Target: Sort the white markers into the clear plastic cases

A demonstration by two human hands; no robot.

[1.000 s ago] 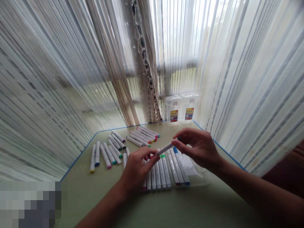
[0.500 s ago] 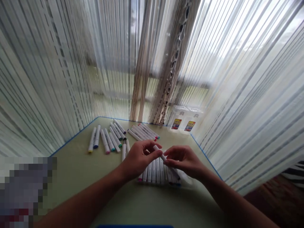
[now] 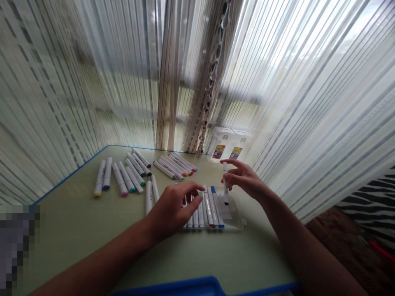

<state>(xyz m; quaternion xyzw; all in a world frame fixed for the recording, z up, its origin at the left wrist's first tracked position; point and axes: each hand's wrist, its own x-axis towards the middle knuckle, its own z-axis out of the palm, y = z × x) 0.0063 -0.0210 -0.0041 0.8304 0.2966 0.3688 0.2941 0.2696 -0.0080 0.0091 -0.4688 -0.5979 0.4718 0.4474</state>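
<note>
In my right hand (image 3: 244, 179) a white marker (image 3: 226, 190) with a dark lower end is pinched between thumb and fingers, held nearly upright. It is over the right part of a clear plastic case (image 3: 238, 223). White markers (image 3: 210, 207) lie side by side in this case, one with a blue end. My left hand (image 3: 174, 205) is above the left part of the row, thumb and forefinger apart and curved, with nothing visible between them. It hides some of the markers; whether its fingertips touch any, I cannot tell.
Loose markers with coloured ends lie in a left group (image 3: 123, 174) and a back group (image 3: 175, 164) on the pale green table (image 3: 101, 230). Two clear boxes (image 3: 226, 144) with labels stand at the back edge, before striped curtains (image 3: 132, 82). A blue edge (image 3: 191, 286) shows in front.
My hands have moved apart. The marker that was between them is now in my right hand, turned upright over the case. More of the case shows, and the view has shifted right.
</note>
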